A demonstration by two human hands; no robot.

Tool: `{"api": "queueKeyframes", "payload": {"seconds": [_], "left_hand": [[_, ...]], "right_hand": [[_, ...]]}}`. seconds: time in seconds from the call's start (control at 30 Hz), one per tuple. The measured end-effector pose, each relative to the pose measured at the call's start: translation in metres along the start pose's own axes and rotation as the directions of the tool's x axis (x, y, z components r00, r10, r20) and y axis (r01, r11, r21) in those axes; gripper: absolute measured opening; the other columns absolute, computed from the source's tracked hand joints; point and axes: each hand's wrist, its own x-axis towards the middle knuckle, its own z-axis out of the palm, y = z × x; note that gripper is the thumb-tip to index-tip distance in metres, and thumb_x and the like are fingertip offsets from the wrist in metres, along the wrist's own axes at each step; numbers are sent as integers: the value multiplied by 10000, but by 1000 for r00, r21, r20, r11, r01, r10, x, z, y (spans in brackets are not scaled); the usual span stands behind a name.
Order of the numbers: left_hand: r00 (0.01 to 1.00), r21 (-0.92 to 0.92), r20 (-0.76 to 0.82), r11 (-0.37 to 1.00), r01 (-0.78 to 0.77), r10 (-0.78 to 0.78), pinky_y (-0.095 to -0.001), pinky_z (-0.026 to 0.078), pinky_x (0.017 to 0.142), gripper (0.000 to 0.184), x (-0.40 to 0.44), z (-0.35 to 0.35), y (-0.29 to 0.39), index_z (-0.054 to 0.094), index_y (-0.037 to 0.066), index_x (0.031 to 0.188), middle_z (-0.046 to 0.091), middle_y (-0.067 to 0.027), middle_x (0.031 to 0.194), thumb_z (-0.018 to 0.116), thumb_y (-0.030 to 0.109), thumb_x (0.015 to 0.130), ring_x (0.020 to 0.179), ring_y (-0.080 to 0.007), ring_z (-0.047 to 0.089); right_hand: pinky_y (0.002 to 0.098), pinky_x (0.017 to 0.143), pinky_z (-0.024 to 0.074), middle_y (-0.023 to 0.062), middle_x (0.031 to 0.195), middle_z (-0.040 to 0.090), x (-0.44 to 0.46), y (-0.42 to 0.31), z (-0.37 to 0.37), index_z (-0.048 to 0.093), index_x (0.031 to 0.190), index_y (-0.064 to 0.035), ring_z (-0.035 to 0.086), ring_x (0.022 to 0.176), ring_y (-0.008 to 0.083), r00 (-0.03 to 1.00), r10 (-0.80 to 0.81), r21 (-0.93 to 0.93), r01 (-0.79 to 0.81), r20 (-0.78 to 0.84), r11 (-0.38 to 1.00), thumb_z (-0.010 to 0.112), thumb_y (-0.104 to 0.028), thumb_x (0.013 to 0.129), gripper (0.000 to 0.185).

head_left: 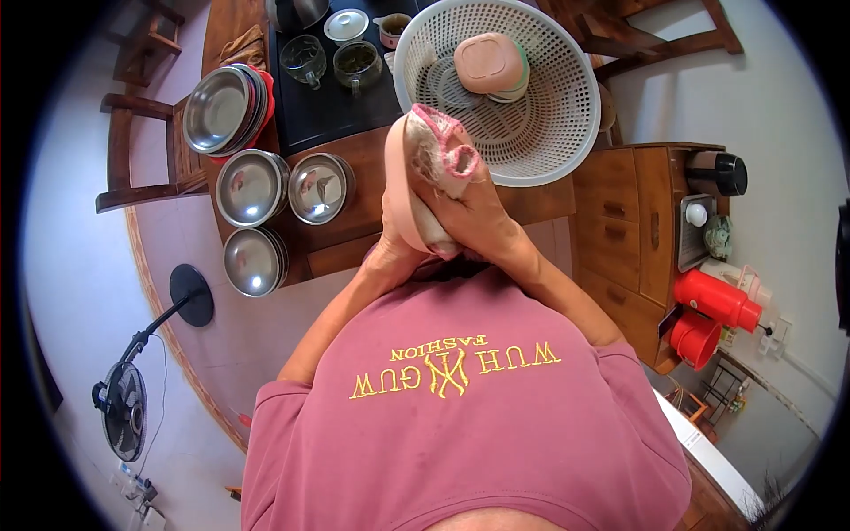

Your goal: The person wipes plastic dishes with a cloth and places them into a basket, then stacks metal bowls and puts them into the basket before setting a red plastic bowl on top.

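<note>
A pale pink dish (pixel 400 177), seen nearly edge-on, is upright between my hands in front of my chest. My left hand (pixel 396 232) is closed on its lower left side. Pressed against the dish's inner side is a whitish cloth with a pink edge (pixel 440 146), and my right hand (pixel 482 212) is closed on that cloth. Just beyond, a large white plastic basket (pixel 580 115) holds a pink container (pixel 489 64) on top of pale green and white pieces. Stacked steel bowls (pixel 319 188) stand left of my hands.
More steel bowls (pixel 251 188) and steel plates (pixel 217 111) are at the table's left. A black tray (pixel 310 119) carries a glass pitcher (pixel 303 60) and a glass cup (pixel 358 64). Wooden cabinet (pixel 615 212) and red thermos (pixel 719 299) are right; a fan (pixel 124 411) stands left.
</note>
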Motion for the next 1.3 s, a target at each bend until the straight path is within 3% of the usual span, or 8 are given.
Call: {"api": "queueKeyframes", "payload": {"seconds": [0.2,0.33,0.47,0.73,0.8,0.97,1.07,1.3], "left_hand": [[945,365,93,873,-324,312,-358,405,1063,561,0,-2,7,410,94,1420,515,-94,1331,489,461,1003,1251,-214,477],[951,-724,211,617,309,-227,-391,404,1057,766,2,-16,3,509,90,1300,543,-89,1300,294,734,943,1212,-238,512],[858,-715,4,598,361,-514,-367,442,1017,688,3,-21,4,562,64,1232,613,-86,1176,401,672,955,1107,-219,579],[810,-595,-18,657,463,-587,-352,525,884,654,-7,-41,-11,584,48,1215,630,-86,1136,405,628,970,1007,-202,619],[890,-381,-78,838,390,-450,-341,519,912,660,-11,-43,-18,575,56,1248,632,-97,1191,397,628,971,1075,-220,612],[814,-728,8,554,403,-581,-343,535,854,674,15,-38,17,606,29,1179,660,-115,1134,379,629,973,1029,-233,627],[862,-744,1,575,339,-507,-312,451,560,597,15,-83,5,552,96,731,542,-34,658,369,605,984,579,-176,499],[969,-807,191,536,247,-159,-272,330,557,492,5,-113,30,530,25,863,365,-27,712,348,437,1060,631,-132,329]], "right_hand": [[413,772,448,141,991,517,14,11,-10,582,998,-21,511,901,328,975,-218,-511,168,-40,843,702,-139,774,281],[439,795,450,141,1023,517,2,7,-9,586,967,-3,543,970,335,992,-2,-703,93,129,705,638,-160,776,253],[440,871,477,165,1045,533,-6,0,-7,602,949,20,553,1008,350,927,220,-692,57,305,720,646,-126,737,262],[411,920,482,177,1115,586,5,-15,5,587,1142,0,580,1043,345,914,133,-12,-139,383,990,701,-228,815,415],[309,906,493,73,1130,635,7,-27,5,600,1205,-23,598,1048,155,886,295,273,-402,358,874,710,-118,879,357],[276,837,520,83,1086,663,12,-19,-8,573,1263,-12,617,987,124,921,360,397,-389,147,831,749,-113,842,468],[276,847,517,72,1088,670,9,1,-21,571,1266,-8,616,992,116,930,352,321,-366,103,874,752,-98,839,473],[343,903,502,117,1114,634,-5,23,-22,547,1240,-6,621,1038,196,898,417,188,-438,143,879,745,-110,809,485]]}}
